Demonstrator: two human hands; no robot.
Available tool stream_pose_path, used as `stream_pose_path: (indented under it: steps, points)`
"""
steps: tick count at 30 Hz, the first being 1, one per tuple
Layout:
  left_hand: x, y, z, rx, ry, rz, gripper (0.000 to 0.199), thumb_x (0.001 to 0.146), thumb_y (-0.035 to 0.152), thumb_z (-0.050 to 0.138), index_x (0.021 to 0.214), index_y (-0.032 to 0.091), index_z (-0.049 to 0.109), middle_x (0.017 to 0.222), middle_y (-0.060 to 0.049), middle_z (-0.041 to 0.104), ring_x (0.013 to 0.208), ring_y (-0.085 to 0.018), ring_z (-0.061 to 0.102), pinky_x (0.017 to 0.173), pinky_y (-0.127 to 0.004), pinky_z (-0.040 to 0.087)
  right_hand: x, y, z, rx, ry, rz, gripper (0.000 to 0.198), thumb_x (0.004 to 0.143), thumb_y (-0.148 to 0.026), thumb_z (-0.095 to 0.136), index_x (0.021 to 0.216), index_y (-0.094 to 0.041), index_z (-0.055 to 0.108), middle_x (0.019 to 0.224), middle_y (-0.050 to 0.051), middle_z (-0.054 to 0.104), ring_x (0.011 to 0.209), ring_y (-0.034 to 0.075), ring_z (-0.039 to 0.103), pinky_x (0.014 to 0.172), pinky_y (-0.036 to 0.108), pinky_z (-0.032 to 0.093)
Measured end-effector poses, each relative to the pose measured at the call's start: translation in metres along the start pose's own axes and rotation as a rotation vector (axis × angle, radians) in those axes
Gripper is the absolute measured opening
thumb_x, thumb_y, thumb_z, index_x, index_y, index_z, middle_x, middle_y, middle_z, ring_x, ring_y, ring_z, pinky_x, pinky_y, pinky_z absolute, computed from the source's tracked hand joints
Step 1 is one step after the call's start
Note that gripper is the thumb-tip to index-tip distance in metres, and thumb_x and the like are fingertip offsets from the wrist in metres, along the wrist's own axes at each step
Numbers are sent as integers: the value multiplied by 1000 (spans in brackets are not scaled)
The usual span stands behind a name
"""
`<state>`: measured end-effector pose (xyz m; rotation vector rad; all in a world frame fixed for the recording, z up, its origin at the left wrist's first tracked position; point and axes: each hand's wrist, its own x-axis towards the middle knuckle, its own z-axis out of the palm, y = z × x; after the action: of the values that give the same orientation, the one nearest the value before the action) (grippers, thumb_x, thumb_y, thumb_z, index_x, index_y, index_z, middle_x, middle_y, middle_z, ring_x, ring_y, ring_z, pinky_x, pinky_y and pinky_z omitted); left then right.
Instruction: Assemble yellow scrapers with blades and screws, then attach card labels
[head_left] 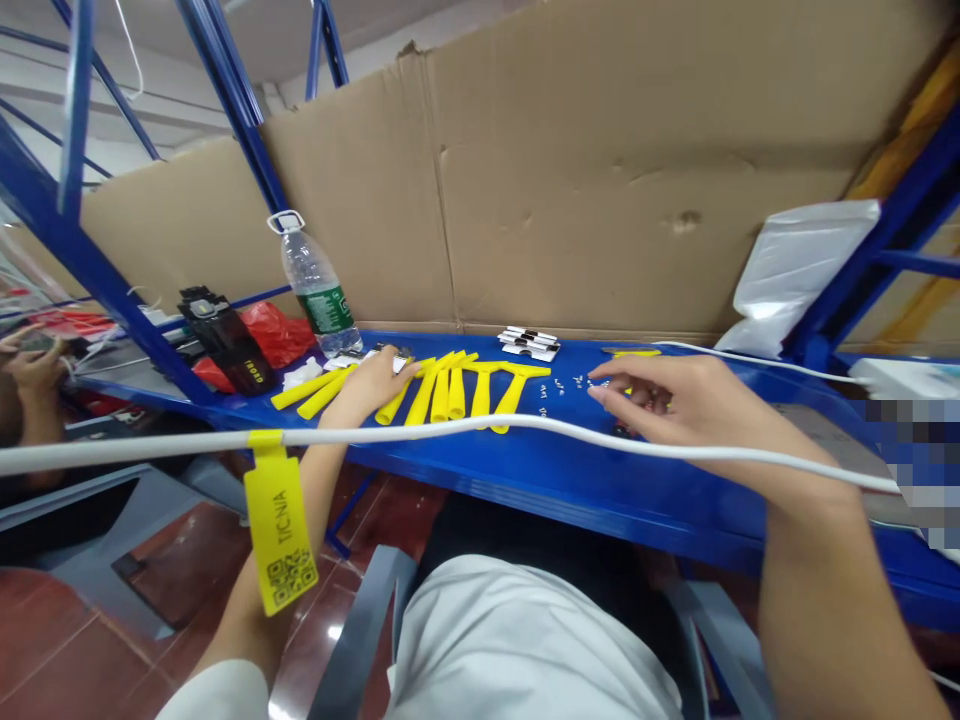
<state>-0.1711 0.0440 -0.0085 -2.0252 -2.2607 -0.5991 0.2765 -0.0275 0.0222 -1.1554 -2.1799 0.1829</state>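
My left hand point(375, 382) reaches over the far end of a row of yellow T-shaped plastic handles point(448, 392), its thumb stretched out to the right. Its fingertips touch small black-and-white pieces point(352, 358), partly hidden under it. Two yellow handles point(324, 392) lie left of that hand. Over the right part of the blue table point(517, 450), my right hand point(679, 392) hangs with thumb and forefinger apart. Its other fingers curl in, and a small dark object point(624, 430) shows beneath them, too unclear to name. Small white pieces point(559, 387) are scattered to its left.
A stack of black-and-white pieces point(529, 345) sits against the cardboard wall point(570, 200). At the left stand a water bottle point(322, 295), a black container point(229, 345) and a red bag point(277, 335). A white cable point(450, 428) with a yellow tag point(281, 530) crosses in front. Another person's hand point(37, 360) shows far left.
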Motion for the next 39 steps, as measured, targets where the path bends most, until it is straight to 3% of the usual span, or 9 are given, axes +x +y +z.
stream_pose_path:
  steps: [7, 14, 19, 23, 26, 28, 31, 34, 39]
  points:
    - [-1, 15, 4, 43, -71, 21, 36, 103, 34, 64, 132, 15, 71, 121, -22, 85, 123, -41, 80, 107, -46, 58, 2, 11, -5, -172, -121, 62, 39, 112, -54, 58, 133, -30, 80, 91, 2, 87, 84, 26, 81, 76, 36, 53]
    - [-8, 20, -5, 180, -76, 0, 47, 96, 32, 67, 138, 11, 67, 127, -28, 82, 122, -46, 80, 100, -47, 59, 3, 14, -6, -210, -149, 30, 36, 112, -49, 59, 134, -30, 79, 113, 6, 90, 98, 30, 84, 78, 36, 55]
    - [-18, 28, -15, 212, -100, 8, 52, 92, 30, 69, 140, 10, 67, 133, -29, 81, 127, -47, 78, 102, -48, 60, -2, 22, -18, -131, -157, 72, 37, 112, -48, 59, 135, -26, 79, 110, 7, 89, 98, 30, 84, 86, 39, 59]
    - [-23, 36, -33, 151, 65, -25, 58, 100, 29, 59, 152, 2, 58, 133, -32, 79, 129, -49, 76, 108, -55, 59, -13, 25, -41, -162, -161, 202, 43, 113, -43, 55, 138, -15, 77, 113, 15, 87, 95, 31, 82, 84, 40, 58]
    - [-30, 49, -45, -83, 358, 130, 48, 104, 33, 59, 147, 13, 63, 142, -24, 76, 136, -43, 72, 116, -54, 56, -22, 29, -54, -179, -128, 238, 39, 111, -36, 57, 133, -13, 81, 115, 18, 88, 94, 29, 82, 80, 37, 59]
    - [-39, 66, -49, -343, 466, 195, 39, 104, 40, 66, 137, 20, 68, 128, -16, 79, 119, -35, 77, 103, -47, 63, -26, 34, -57, -182, -109, 234, 32, 107, -30, 62, 122, -17, 87, 113, 16, 90, 91, 28, 83, 77, 34, 60]
    - [-57, 100, -45, -939, 328, 321, 40, 101, 51, 76, 130, 25, 67, 92, -2, 68, 72, -19, 66, 57, -29, 57, -26, 45, -56, -179, -108, 245, 29, 101, -22, 65, 113, -20, 91, 115, 14, 91, 97, 29, 86, 81, 34, 64]
    - [-76, 136, -34, -1360, 176, 408, 37, 97, 48, 87, 121, 26, 68, 90, 1, 63, 64, -13, 57, 47, -22, 50, -21, 55, -51, -193, -149, 255, 29, 98, -17, 68, 113, -19, 93, 127, 17, 89, 113, 34, 86, 97, 40, 66]
    - [-91, 166, -13, -1657, -22, 449, 31, 99, 46, 87, 113, 27, 66, 88, 2, 64, 57, -10, 55, 41, -19, 46, -17, 58, -47, -184, -278, 308, 36, 99, -11, 62, 114, -20, 93, 119, 14, 91, 106, 33, 88, 90, 37, 66]
